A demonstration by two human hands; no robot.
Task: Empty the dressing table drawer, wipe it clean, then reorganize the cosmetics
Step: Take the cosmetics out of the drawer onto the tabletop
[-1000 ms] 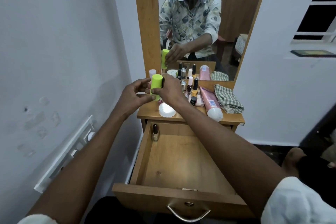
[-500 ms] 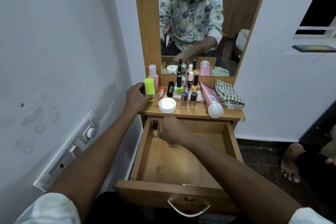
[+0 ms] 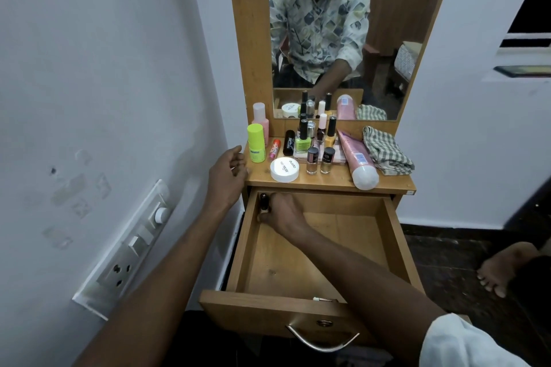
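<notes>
Wooden drawer [image 3: 396, 250], small bottle [image 3: 264, 202] behind right hand [image 3: 281, 213] inside.

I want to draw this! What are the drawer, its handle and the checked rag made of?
The drawer looks like wood or wood-look board: tan, matte, with grain lines and small knots. Its handle looks like metal, a curved bar with a silvery shine. The checked rag looks like woven cloth, soft and crumpled into folds, with green-and-white checks.
</notes>
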